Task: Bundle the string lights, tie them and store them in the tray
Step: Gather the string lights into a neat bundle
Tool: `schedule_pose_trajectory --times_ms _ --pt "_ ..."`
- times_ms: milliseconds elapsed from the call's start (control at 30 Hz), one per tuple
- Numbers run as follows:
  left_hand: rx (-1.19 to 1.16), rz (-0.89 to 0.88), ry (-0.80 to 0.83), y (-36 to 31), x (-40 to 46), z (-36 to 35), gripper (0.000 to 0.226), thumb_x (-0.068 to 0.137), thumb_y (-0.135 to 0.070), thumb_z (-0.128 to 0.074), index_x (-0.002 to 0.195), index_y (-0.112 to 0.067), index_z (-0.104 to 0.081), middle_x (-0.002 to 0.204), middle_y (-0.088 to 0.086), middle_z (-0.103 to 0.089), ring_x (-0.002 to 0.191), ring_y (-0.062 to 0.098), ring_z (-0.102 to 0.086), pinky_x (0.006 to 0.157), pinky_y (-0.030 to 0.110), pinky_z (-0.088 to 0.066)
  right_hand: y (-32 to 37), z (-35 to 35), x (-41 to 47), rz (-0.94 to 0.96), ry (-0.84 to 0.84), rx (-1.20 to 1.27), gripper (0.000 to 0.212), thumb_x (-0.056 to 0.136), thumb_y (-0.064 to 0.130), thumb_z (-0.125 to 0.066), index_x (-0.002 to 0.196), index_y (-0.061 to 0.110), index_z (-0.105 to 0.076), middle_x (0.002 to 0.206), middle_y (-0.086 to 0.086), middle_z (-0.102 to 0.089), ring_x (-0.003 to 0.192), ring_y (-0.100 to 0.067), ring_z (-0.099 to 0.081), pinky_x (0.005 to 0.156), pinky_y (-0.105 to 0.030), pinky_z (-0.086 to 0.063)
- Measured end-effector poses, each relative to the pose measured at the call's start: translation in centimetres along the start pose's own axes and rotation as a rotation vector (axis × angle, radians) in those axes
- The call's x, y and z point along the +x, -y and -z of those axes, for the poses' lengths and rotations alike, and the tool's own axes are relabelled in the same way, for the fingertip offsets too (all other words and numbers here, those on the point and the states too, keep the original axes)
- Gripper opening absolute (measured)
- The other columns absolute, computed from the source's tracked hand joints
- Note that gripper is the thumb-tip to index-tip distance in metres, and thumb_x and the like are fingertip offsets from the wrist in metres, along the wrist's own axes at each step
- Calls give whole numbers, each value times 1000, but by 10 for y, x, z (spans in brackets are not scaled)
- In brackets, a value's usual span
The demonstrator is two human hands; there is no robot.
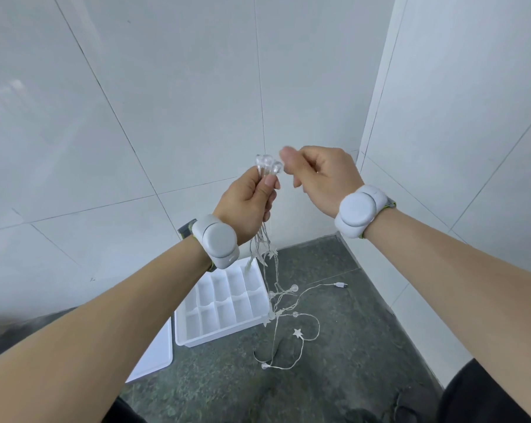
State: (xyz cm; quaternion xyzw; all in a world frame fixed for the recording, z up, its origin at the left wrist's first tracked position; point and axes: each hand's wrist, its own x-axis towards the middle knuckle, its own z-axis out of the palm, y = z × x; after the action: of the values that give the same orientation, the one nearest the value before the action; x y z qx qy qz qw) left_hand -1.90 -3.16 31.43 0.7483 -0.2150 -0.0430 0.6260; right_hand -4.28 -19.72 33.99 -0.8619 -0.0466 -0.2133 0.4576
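Up high, the string lights [265, 166] sit bunched in my left hand [249, 199], fingers clamped on them, strands trailing to the floor [349, 331] beside the tray [224, 334]. My right hand [322, 175] pinches a bulb; walls close in on both sides.

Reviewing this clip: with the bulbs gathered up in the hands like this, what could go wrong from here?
1. Much of the string lights trails in loose crossing loops on the floor; lifting more could pull them into a knot.
2. The left hand pinches several bulbs at once while the right hand adds another; one may slip free.
3. The hanging wire runs beside the tray and might catch its rim.
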Motion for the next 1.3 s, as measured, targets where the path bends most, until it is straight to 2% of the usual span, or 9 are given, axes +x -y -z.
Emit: schedule_pose_trajectory --times_ms 133,233,333,433,567,767,900,1067,1300 --pt "-66 6 -43 -9 1 5 26 106 -18 -39 83 -14 -51 58 -10 -45 49 11 -34 53 28 -34 -22 -9 -8 -111 211 -237 18 92 30 -56 88 25 -73 75 12 -67 69 -6 -61 70 -21 -47" --pt "-138 -1 -62 -16 1 10 27 106 -17 -37 82 -14 -49 58 -8 -43 49 11 -31 52 27 -31 -37 -27 -20 -180 555 -510 27 88 32 -61 114 28 -69 101 11 -70 99 -15 -66 87 -20 -47" --pt "-200 -19 -69 -23 0 12 28 107 -17 -35 82 -14 -48 63 -2 -39 49 11 -29 52 27 -29 -43 -47 -38 -207 701 -525 41 85 43 -66 122 24 -64 114 9 -69 105 -14 -65 89 -21 -46" --pt "-233 -26 -66 -26 0 12 28 107 -18 -35 83 -13 -47 63 -1 -37 49 11 -28 52 27 -28 -46 -62 -44 -176 719 -507 31 90 44 -62 109 21 -69 108 4 -71 97 -20 -65 77 -22 -44" --pt "-174 -34 -67 -23 0 19 28 107 -18 -35 82 -13 -47 60 -4 -39 49 11 -28 51 27 -26 -47 -62 -36 -160 650 -470 22 95 31 -55 74 29 -63 67 15 -53 76 -19 -52 53 -18 -30" --pt "227 -8 -30 -4 3 39 25 98 -41 -41 80 -30 -52 62 -10 -46 55 17 -34 56 34 -34 -44 -51 -26 -229 430 -171 19 97 32 -48 90 27 -66 72 4 -76 68 -11 -66 69 -27 -51" --pt "195 8 -64 -9 4 42 25 101 -36 -42 80 -27 -53 62 -9 -46 53 14 -35 53 31 -32 -48 -42 -13 -226 370 -400 34 100 34 -43 103 14 -70 90 -6 -73 84 -29 -65 73 -33 -49" --pt "-66 -17 -186 -25 6 45 27 106 -22 -38 81 -17 -49 63 -3 -42 49 11 -29 47 24 -26 -69 -39 -17 -226 593 -684 31 98 31 -45 103 15 -71 101 -6 -73 90 -29 -68 71 -31 -52" --pt "-195 -46 -230 -32 7 43 26 106 -20 -37 84 -15 -48 60 -6 -43 49 13 -27 50 29 -23 -101 -53 -32 -337 967 -824 29 97 23 -52 115 6 -69 110 -7 -70 85 -21 -60 47 -18 -27"
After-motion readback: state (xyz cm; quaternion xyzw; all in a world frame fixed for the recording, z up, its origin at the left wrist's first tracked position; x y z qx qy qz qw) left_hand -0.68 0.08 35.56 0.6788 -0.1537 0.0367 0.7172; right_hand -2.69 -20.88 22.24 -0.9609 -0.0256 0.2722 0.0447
